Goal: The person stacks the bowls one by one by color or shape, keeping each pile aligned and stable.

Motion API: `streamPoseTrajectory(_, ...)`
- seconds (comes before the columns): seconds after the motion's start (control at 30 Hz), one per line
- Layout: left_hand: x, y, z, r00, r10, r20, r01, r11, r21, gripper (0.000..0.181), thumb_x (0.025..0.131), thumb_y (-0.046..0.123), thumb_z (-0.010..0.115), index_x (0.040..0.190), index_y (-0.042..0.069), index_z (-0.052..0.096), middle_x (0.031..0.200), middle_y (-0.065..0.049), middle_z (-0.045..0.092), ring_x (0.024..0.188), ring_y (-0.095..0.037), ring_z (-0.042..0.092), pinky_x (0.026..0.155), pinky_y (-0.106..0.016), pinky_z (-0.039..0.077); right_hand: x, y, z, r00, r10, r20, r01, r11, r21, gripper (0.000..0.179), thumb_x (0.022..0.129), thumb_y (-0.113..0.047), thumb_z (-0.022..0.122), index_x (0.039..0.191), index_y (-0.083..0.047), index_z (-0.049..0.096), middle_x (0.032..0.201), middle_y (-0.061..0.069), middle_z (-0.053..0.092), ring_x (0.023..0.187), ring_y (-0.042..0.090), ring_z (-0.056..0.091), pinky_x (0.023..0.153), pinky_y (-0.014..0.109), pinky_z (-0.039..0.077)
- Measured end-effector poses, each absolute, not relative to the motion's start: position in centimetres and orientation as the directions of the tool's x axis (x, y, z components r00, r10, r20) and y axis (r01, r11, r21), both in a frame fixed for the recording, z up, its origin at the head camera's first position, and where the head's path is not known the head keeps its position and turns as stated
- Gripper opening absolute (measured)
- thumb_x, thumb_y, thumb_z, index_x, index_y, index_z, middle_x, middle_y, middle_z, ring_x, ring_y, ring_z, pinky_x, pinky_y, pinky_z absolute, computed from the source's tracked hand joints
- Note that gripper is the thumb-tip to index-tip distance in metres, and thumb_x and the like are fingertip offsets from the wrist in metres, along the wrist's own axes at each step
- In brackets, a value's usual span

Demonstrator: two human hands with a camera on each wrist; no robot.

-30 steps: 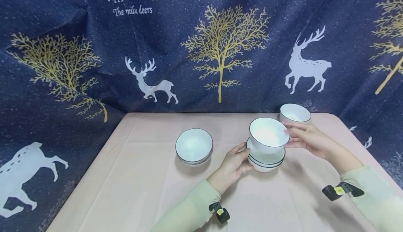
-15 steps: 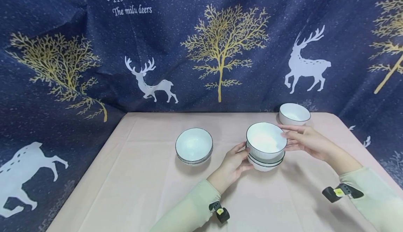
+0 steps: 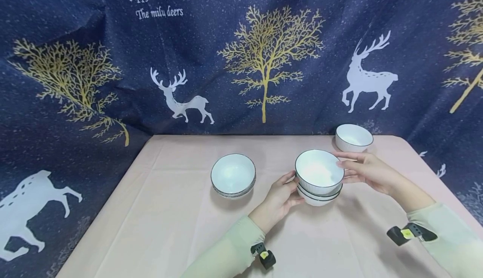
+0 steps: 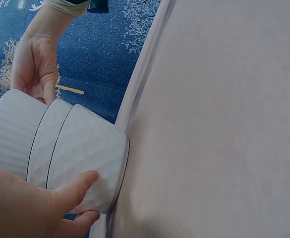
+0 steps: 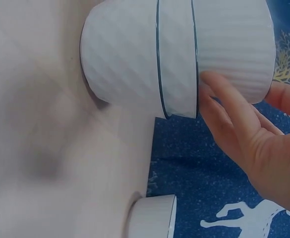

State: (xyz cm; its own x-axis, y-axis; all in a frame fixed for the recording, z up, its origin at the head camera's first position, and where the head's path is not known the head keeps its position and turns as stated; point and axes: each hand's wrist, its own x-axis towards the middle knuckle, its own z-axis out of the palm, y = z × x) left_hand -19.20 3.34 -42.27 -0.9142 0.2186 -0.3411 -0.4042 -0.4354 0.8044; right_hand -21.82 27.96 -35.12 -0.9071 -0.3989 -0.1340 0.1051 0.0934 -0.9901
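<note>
Stacked bowls stand right of the table's middle. On top is a white ribbed bowl (image 3: 318,177) with a dark rim, sitting inside two diamond-textured bowls (image 5: 122,54). My right hand (image 3: 373,172) grips the ribbed bowl from the right, thumb at its rim and fingers along its outer wall. From the left, my left hand (image 3: 278,200) holds the stack; in the left wrist view its fingers (image 4: 80,188) lie against the lowest bowl's wall. The ribbed bowl's base is hidden within the bowl beneath.
Another stack of bowls (image 3: 233,174) stands to the left on the pink-covered table (image 3: 158,219). A single white bowl (image 3: 352,139) is at the back right, behind my right hand. A dark blue cloth (image 3: 226,39) with deer and trees hangs along the far edge.
My right hand has lowered the ribbed bowl, first leftward and down, into the bowls below. My left hand has stayed at the stack's left side.
</note>
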Motion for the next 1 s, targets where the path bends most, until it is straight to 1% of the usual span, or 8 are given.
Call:
streamPoseTrajectory(0.3, -19.15, 3.35, -42.2, -0.915, 0.22, -0.339, -0.403, -0.445, 0.8, 0.046, 0.096, 0.007, 0.054, 0.141, 0.006, 0.046, 0.141, -0.028, 0.037, 0.129, -0.05, 0.037, 0.097, -0.063, 0.046, -21.63, 27.76, -35.06, -0.919, -0.371, -0.133, 0.088, 0.137, -0.987, 0.028, 0.096, -0.004, 0.057, 0.114, -0.024, 0.065, 0.102, -0.008, 0.068, 0.087, 0.018, 0.07, 0.078, 0.036, 0.061)
streamPoseTrajectory(0.37, -19.15, 3.37, -42.15, -0.915, 0.217, -0.341, -0.403, -0.446, 0.799, 0.046, 0.096, 0.007, 0.054, 0.141, 0.006, 0.046, 0.142, -0.028, 0.037, 0.13, -0.05, 0.037, 0.097, -0.063, 0.045, -21.6, 27.69, -35.06, -0.923, -0.362, -0.131, 0.078, 0.156, -0.985, 0.029, 0.095, -0.005, 0.058, 0.12, -0.018, 0.063, 0.101, -0.009, 0.068, 0.086, 0.019, 0.07, 0.078, 0.035, 0.061)
streamPoseTrajectory(0.47, -19.15, 3.39, -42.12, -0.915, 0.212, -0.343, -0.403, -0.447, 0.799, 0.046, 0.096, 0.007, 0.054, 0.141, 0.005, 0.045, 0.142, -0.028, 0.038, 0.129, -0.05, 0.037, 0.097, -0.063, 0.045, -21.57, 27.53, -35.05, -0.931, -0.341, -0.13, 0.063, 0.2, -0.978, 0.039, 0.094, -0.006, 0.06, 0.132, -0.001, 0.054, 0.103, -0.009, 0.067, 0.086, 0.019, 0.07, 0.078, 0.036, 0.061)
streamPoseTrajectory(0.57, -19.15, 3.39, -42.12, -0.916, 0.209, -0.343, -0.401, -0.449, 0.799, 0.047, 0.096, 0.007, 0.054, 0.142, 0.004, 0.045, 0.14, -0.027, 0.04, 0.128, -0.049, 0.039, 0.097, -0.063, 0.045, -21.56, 27.36, -35.03, -0.937, -0.322, -0.135, 0.054, 0.248, -0.967, 0.054, 0.093, -0.007, 0.062, 0.137, 0.014, 0.04, 0.107, -0.004, 0.067, 0.086, 0.019, 0.07, 0.079, 0.037, 0.061)
streamPoseTrajectory(0.67, -19.12, 3.37, -42.14, -0.916, 0.21, -0.341, -0.4, -0.45, 0.799, 0.047, 0.096, 0.008, 0.054, 0.142, 0.004, 0.045, 0.139, -0.026, 0.042, 0.128, -0.048, 0.04, 0.097, -0.063, 0.045, -21.54, 27.22, -35.01, -0.94, -0.309, -0.142, 0.054, 0.278, -0.959, 0.059, 0.092, -0.008, 0.063, 0.138, 0.017, 0.035, 0.113, 0.005, 0.066, 0.087, 0.021, 0.07, 0.08, 0.039, 0.061)
streamPoseTrajectory(0.8, -19.04, 3.32, -42.15, -0.917, 0.211, -0.338, -0.398, -0.448, 0.8, 0.045, 0.096, 0.008, 0.054, 0.141, 0.005, 0.046, 0.138, -0.026, 0.043, 0.127, -0.048, 0.04, 0.096, -0.063, 0.045, -21.54, 27.11, -35.06, -0.945, -0.292, -0.147, 0.055, 0.301, -0.952, 0.06, 0.092, -0.008, 0.065, 0.138, 0.017, 0.036, 0.122, 0.017, 0.061, 0.087, 0.02, 0.069, 0.081, 0.04, 0.06)
streamPoseTrajectory(0.9, -19.02, 3.32, -42.15, -0.917, 0.212, -0.339, -0.4, -0.448, 0.8, 0.044, 0.096, 0.009, 0.054, 0.14, 0.005, 0.047, 0.138, -0.026, 0.042, 0.128, -0.048, 0.04, 0.096, -0.062, 0.046, -21.6, 27.04, -35.15, -0.952, -0.273, -0.139, 0.044, 0.328, -0.944, 0.059, 0.09, -0.008, 0.067, 0.136, 0.017, 0.039, 0.128, 0.026, 0.056, 0.088, 0.013, 0.068, 0.08, 0.039, 0.06)
streamPoseTrajectory(1.0, -19.06, 3.32, -42.16, -0.916, 0.211, -0.343, -0.402, -0.452, 0.796, 0.044, 0.097, 0.011, 0.054, 0.14, 0.006, 0.047, 0.14, -0.027, 0.04, 0.129, -0.049, 0.038, 0.096, -0.061, 0.046, -21.73, 27.05, -35.24, -0.958, -0.261, -0.121, 0.02, 0.357, -0.934, 0.056, 0.089, -0.008, 0.068, 0.133, 0.017, 0.043, 0.126, 0.029, 0.056, 0.088, 0.009, 0.067, 0.079, 0.039, 0.061)
